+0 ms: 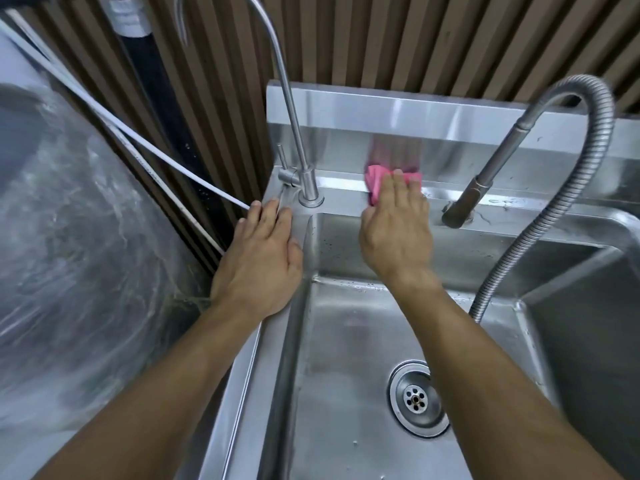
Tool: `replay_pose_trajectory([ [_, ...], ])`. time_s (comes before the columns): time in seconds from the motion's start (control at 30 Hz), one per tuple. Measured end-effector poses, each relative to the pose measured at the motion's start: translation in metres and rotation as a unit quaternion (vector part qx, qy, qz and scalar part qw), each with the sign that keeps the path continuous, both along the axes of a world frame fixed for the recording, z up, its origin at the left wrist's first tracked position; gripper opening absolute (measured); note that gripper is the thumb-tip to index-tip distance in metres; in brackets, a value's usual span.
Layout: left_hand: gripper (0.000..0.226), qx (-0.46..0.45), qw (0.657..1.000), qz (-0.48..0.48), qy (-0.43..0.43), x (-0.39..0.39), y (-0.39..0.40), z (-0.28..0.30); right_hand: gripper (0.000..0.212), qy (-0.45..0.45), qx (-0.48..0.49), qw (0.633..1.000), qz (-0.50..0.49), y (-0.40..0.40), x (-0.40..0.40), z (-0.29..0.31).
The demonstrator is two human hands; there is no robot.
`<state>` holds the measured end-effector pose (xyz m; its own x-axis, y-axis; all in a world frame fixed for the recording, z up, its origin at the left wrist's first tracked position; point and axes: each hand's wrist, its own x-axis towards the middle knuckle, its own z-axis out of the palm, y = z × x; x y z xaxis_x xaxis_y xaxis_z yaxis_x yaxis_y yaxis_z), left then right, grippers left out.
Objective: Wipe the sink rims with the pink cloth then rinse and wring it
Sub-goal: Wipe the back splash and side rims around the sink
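Your right hand (396, 233) presses the pink cloth (375, 180) flat against the back rim (343, 184) of the sink (346, 341), fingers straight, between the thin tap (306, 188) and the hose sprayer (465, 202). Your left hand (258, 261) rests open on the left rim, holding nothing. The cloth looks soft, light and probably damp; bunch it in your palm to wring. Wet, smooth steel will likely be slippery. A slatted wall (415, 36) backs the sink; plastic sheeting (69, 220) hangs at left.
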<state>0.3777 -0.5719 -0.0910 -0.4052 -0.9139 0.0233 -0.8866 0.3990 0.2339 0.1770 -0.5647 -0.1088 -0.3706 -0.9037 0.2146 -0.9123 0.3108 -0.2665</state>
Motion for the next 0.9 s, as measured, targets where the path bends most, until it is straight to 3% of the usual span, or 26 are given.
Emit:
replay_pose_trajectory([
  [0.13,0.070,-0.018,0.998,-0.022,-0.057,-0.003,0.002,0.001,0.063,-0.009,-0.012,0.992,-0.126,0.002,0.006,0.003],
  [0.2,0.072,-0.025,0.996,-0.030,-0.081,-0.003,0.001,0.000,0.063,-0.007,-0.019,0.993,-0.114,-0.007,0.026,0.006],
  [0.33,0.075,-0.016,0.996,-0.032,-0.085,-0.004,-0.003,-0.003,0.055,0.006,-0.047,0.999,0.023,-0.008,0.021,-0.004],
  [0.47,0.072,-0.013,0.996,-0.033,-0.077,-0.006,-0.003,-0.003,0.056,-0.011,-0.001,0.998,-0.061,0.006,-0.014,-0.003],
  [0.6,0.070,-0.022,0.996,-0.035,-0.073,-0.007,-0.005,-0.003,0.065,-0.007,0.019,0.986,-0.165,-0.011,0.020,0.003],
  [0.8,0.071,-0.019,0.997,-0.045,-0.065,-0.005,-0.008,-0.005,0.065,0.016,0.035,0.992,-0.120,-0.003,-0.003,-0.002],
  [0.9,0.072,-0.017,0.997,-0.044,-0.060,-0.005,-0.010,-0.006,0.070,0.012,0.037,0.983,-0.178,-0.010,0.001,0.001],
])
